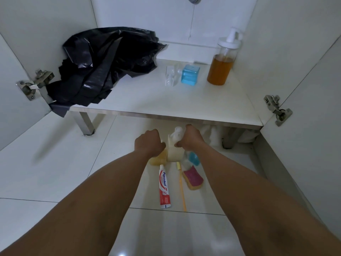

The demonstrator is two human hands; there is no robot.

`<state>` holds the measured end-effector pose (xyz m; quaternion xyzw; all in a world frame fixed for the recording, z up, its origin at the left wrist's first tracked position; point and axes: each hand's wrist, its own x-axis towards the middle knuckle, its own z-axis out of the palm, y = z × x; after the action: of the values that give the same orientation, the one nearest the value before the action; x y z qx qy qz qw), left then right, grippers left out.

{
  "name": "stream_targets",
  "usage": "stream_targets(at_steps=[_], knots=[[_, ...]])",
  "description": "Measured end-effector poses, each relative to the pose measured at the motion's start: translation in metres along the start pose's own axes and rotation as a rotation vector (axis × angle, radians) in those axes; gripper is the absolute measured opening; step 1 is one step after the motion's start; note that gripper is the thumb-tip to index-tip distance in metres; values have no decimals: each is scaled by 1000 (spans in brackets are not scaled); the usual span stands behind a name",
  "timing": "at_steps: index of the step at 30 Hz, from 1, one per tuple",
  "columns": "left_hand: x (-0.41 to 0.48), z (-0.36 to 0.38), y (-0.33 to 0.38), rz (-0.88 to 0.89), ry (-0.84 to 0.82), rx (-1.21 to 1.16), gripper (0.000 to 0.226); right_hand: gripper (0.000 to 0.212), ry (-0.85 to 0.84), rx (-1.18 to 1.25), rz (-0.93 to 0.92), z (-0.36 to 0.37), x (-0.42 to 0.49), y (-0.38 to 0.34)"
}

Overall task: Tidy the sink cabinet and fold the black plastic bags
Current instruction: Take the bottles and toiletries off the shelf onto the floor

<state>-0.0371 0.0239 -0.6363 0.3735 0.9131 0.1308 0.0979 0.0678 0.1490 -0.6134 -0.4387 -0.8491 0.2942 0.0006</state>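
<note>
A crumpled heap of black plastic bags [103, 65] fills the left side of the white cabinet shelf [166, 102], one corner hanging over the front edge. On the tiled floor below the shelf, my left hand [148, 143] and my right hand [190, 139] close in from either side on a cream pump bottle [173, 153]. Fingers of both hands curl against it; the right hand's fingers are at its neck. A yellow bottle [156, 159] lies partly hidden under my left wrist.
On the shelf stand an amber pump bottle [220, 71], a blue bottle [190, 76] and a small clear bottle [170, 76]. On the floor lie toothpaste [164, 187], a yellow toothbrush [181, 185], a pink sponge [192, 178] and a blue item [193, 157]. Both cabinet doors stand open.
</note>
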Motion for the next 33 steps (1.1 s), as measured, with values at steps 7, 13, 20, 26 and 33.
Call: stream_targets(at_steps=[7, 13, 20, 26, 33], knots=[[-7, -51, 20, 75, 174, -41, 20, 41, 42, -248, -94, -47, -10, -20], [18, -107, 52, 164, 349, 0, 30, 37, 175, -274, -136, -122, 4, -54], [83, -138, 69, 142, 203, 25, 51, 42, 271, -391, -219, -163, 39, -70], [120, -110, 63, 19, 232, -236, 61, 50, 234, -185, -210, -144, 84, -45], [162, -71, 62, 22, 349, -361, 65, 73, 348, 135, -173, -113, 151, -35]])
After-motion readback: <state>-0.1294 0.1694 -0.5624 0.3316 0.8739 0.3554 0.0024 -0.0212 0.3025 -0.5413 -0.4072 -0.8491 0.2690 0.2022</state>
